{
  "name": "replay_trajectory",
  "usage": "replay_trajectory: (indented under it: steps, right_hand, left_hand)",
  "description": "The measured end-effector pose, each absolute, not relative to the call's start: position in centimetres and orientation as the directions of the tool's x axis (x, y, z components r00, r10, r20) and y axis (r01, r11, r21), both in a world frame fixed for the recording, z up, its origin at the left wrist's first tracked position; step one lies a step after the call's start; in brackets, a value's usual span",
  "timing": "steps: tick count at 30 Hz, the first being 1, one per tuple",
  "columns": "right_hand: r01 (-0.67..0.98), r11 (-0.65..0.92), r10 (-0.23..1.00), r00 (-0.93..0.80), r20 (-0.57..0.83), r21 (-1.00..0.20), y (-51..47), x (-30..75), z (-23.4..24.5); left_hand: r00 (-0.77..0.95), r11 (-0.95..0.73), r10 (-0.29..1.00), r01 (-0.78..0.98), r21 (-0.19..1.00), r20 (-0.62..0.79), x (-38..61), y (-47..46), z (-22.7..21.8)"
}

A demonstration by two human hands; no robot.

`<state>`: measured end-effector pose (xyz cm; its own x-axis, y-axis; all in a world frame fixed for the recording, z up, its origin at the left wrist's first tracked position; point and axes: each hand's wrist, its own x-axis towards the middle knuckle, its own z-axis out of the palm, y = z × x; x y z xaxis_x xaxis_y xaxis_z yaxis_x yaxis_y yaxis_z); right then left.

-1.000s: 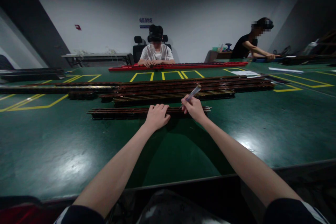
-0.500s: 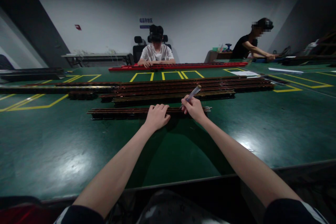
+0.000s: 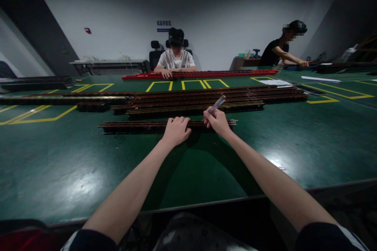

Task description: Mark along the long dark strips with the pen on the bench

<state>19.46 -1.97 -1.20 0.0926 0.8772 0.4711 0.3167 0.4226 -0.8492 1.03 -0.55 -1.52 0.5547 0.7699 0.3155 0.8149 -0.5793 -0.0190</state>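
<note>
A long dark strip with red and gold lines point(image 3: 132, 126) lies across the green table point(image 3: 73, 168) in front of me. My left hand point(image 3: 176, 130) rests on top of it, fingers curled over its far edge. My right hand point(image 3: 217, 121) is closed around a clear-barrelled pen point(image 3: 215, 106), whose tip points down at the strip just right of my left hand. Behind it lies a pile of several longer strips of the same kind point(image 3: 206, 100).
Yellow outlined boxes point(image 3: 188, 84) mark the table. A person in a white shirt point(image 3: 176, 59) sits opposite behind a long red strip point(image 3: 200, 73). Another person in black point(image 3: 279, 51) works at the far right. White papers point(image 3: 273, 82) lie at the right; dark strips point(image 3: 35, 83) at the far left.
My hands have not moved. The person opposite has shifted a hand slightly on the red strip.
</note>
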Motion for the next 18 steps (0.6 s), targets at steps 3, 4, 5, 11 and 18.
replay_trajectory:
  steps: [3, 4, 5, 11, 18]
  right_hand:
    - [0.316, 0.419, 0.879, 0.094, 0.468, -0.851, -1.96, 19.43, -1.18]
    - [0.321, 0.418, 0.879, 0.093, 0.467, -0.85, -1.97, 19.43, -1.16]
    - [0.326, 0.416, 0.88, 0.091, 0.467, -0.849, -2.0, 19.42, -1.14]
    - [0.338, 0.42, 0.88, 0.076, 0.469, -0.843, -2.16, 19.44, -1.06]
    - [0.343, 0.409, 0.885, 0.075, 0.459, -0.846, -2.13, 19.47, -1.11]
  left_hand:
    - [0.554, -0.58, 0.769, 0.814, -0.016, 0.319, 1.03, -0.5, -1.6]
    - [0.555, -0.582, 0.767, 0.813, -0.014, 0.322, 1.02, -0.49, -1.61]
    - [0.556, -0.584, 0.766, 0.811, -0.011, 0.324, 1.02, -0.5, -1.61]
    - [0.561, -0.592, 0.76, 0.806, -0.006, 0.328, 0.95, -0.48, -1.62]
    - [0.559, -0.591, 0.765, 0.807, 0.003, 0.319, 0.95, -0.51, -1.47]
